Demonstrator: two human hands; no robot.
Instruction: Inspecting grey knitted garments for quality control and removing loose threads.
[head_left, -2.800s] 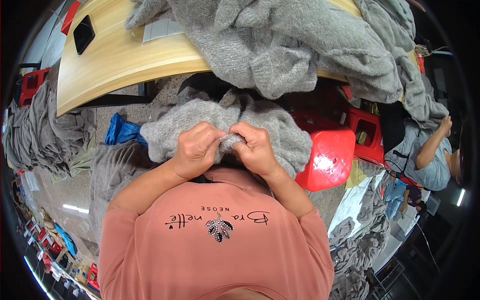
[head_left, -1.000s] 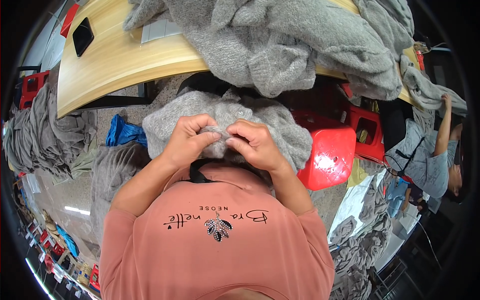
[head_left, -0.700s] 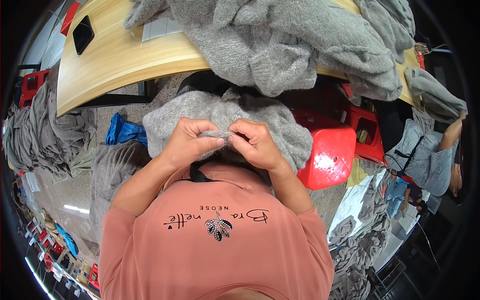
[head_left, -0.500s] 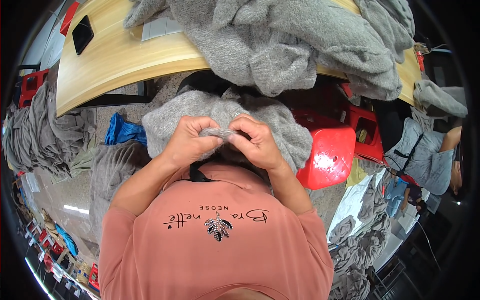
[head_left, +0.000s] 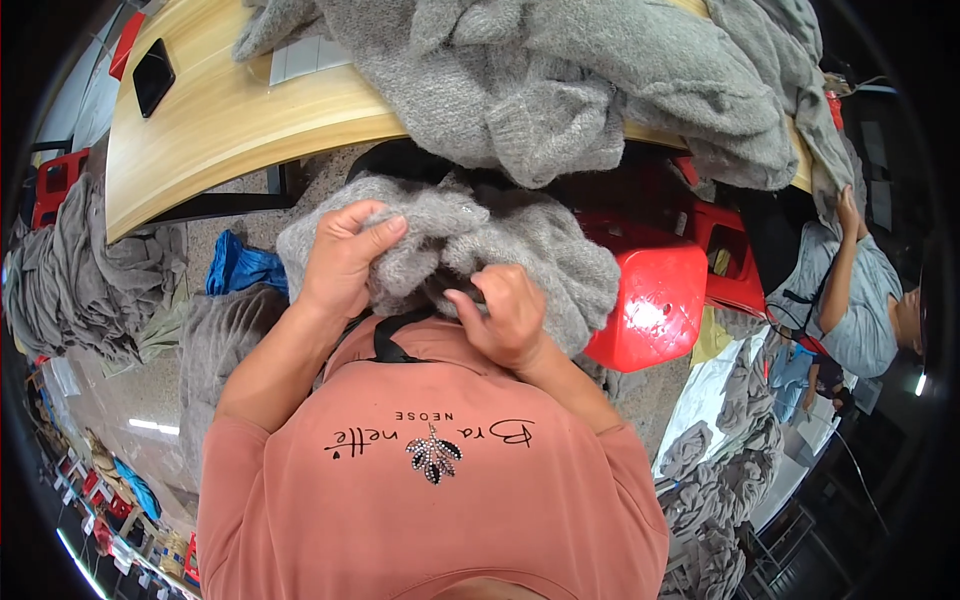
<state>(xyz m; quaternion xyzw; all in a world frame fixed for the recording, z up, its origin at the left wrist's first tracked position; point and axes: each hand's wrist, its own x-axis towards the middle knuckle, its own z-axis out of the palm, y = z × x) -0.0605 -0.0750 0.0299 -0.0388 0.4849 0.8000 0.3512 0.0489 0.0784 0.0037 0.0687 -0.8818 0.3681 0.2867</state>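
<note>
A fuzzy grey knit garment (head_left: 555, 255) lies bunched in front of my body, below the table edge. My left hand (head_left: 345, 260) is closed on its left part, the thumb laid across the top of the knit. Nearer my chest, at the garment's lower edge, is my right hand (head_left: 508, 315). Its fingers are half curled and the thumb stands apart from them, with no cloth visible between. The fingertips on that side are partly hidden. A fold of knit rises between both hands, and a dark gap shows beneath it.
More grey knits (head_left: 560, 90) heap over the wooden table (head_left: 240, 130), where a black phone (head_left: 153, 78) lies. A red stool (head_left: 650, 305) stands at right. Grey garments (head_left: 85, 270) pile at left beside a blue cloth (head_left: 243, 265). A co-worker (head_left: 845, 290) sits far right.
The pinched knit edge has left my right fingers; that hand moved down toward my chest. My left hand shifted slightly up and left, holding the knit. The co-worker's arm now reaches to cloth on the table.
</note>
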